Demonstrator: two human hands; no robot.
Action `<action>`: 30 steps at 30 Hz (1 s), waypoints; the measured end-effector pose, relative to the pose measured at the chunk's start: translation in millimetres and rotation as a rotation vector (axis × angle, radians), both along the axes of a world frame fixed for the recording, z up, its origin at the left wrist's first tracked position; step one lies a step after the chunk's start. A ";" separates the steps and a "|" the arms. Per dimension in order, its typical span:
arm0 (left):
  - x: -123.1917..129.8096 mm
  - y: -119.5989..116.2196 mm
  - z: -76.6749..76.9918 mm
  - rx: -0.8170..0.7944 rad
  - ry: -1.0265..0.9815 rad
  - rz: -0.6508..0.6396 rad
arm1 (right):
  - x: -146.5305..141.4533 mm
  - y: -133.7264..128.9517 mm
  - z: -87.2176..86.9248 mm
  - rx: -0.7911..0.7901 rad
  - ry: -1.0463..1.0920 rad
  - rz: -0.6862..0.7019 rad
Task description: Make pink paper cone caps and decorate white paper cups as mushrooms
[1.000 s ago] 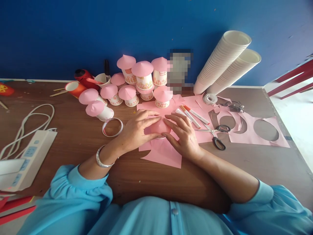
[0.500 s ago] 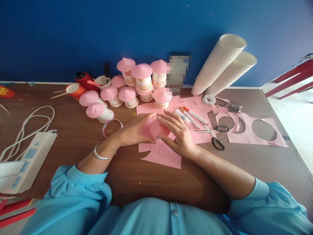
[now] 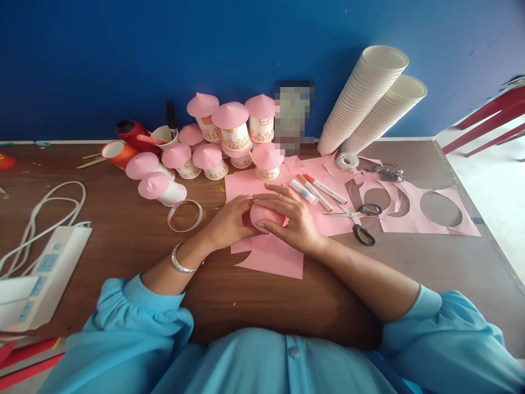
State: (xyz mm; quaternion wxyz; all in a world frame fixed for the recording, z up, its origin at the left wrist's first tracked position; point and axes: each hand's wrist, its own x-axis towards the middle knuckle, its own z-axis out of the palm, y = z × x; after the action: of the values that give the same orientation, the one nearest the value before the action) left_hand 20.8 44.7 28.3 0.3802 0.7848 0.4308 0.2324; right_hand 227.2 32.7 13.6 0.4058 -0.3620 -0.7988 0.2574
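Pink paper cone [image 3: 268,212] sits between both hands, over the pink paper [image 3: 283,261]. Right hand [image 3: 298,223]: thumb and fingers grip it across the front. Left hand [image 3: 230,220], wide-spread half a second ago, now curls closer; fingertips hidden, pinch can't be told.

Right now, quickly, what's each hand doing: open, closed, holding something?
Left hand: partly closed, curled around the left side of a pink paper cone.
Right hand: partly closed, holding the same cone between thumb and fingers.
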 end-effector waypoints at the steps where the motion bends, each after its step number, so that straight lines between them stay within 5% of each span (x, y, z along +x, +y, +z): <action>1: -0.2 -0.1 -1.0 0.007 -0.007 -0.009 | 0.2 0.1 -1.0 0.004 0.002 0.006; 11: 3.3 -3.2 -4.5 0.036 0.092 0.040 | -3.4 -2.8 2.9 0.079 0.027 -0.030; 22: 10.8 -13.2 -18.5 0.280 0.270 0.178 | -9.5 -9.1 -2.6 0.041 -0.009 -0.063; 30: 5.7 -6.6 -12.5 0.185 0.168 -0.029 | -5.6 -8.5 -6.6 0.081 0.053 -0.047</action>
State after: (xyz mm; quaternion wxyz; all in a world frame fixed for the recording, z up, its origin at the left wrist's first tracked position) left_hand 26.5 38.1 15.7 0.2721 0.8393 0.4265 0.1989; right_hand 221.6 24.2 6.9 0.4469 -0.3569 -0.7889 0.2246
